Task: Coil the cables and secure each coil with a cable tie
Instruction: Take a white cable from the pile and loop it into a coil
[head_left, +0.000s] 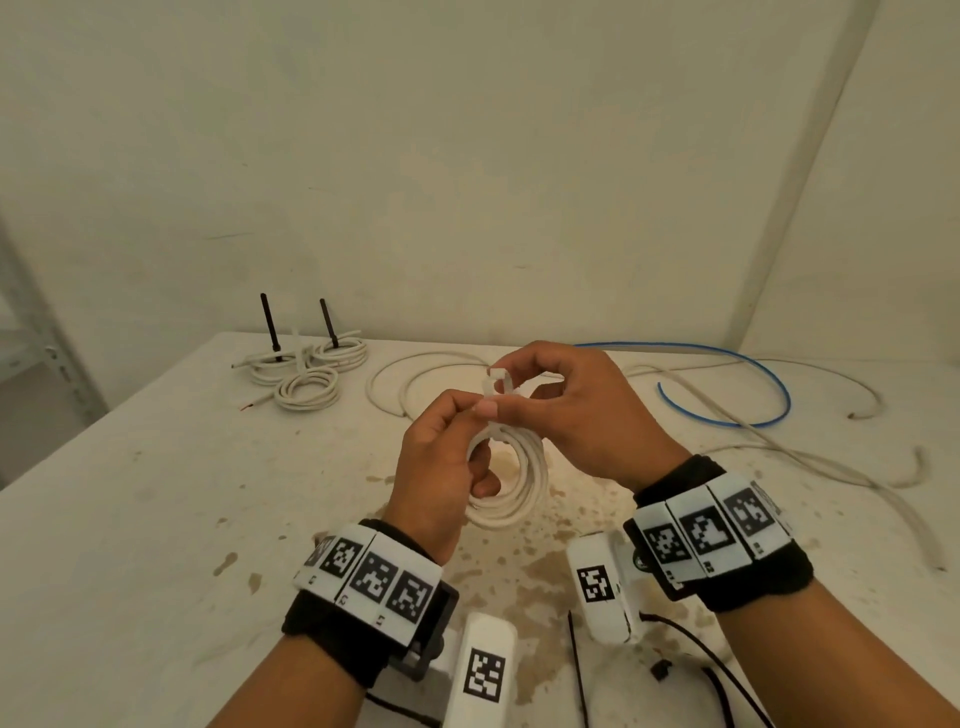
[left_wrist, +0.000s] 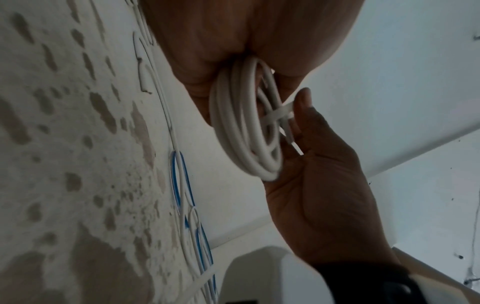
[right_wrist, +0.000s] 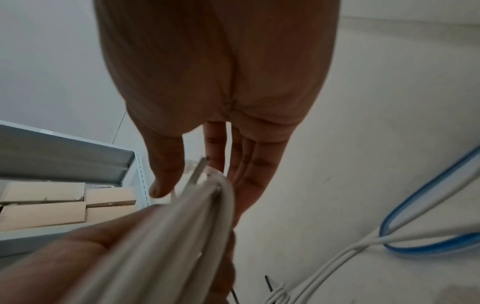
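A white cable coil (head_left: 511, 483) hangs upright above the table, and the fingers of my left hand (head_left: 480, 415) curl round its left side. A white cable tie (head_left: 494, 387) loops over the top of the coil. Its upper end is pinched by my right hand (head_left: 511, 379) between thumb and forefinger. From the left wrist, the coil (left_wrist: 244, 127) sits under my palm, with the tie (left_wrist: 278, 115) crossing its strands beside the right hand's thumb (left_wrist: 302, 100). From the right wrist, the tie's tail (right_wrist: 197, 170) sticks up by my thumb, above the blurred coil (right_wrist: 182, 236).
Three tied white coils (head_left: 306, 376) lie at the back left, with black tie tails standing up. Loose white cable (head_left: 400, 374) and a blue cable (head_left: 727, 384) sprawl across the stained table (head_left: 156, 493). A black cable tie (head_left: 576, 670) lies near me. Shelving with boxes (right_wrist: 52, 205) stands to the left.
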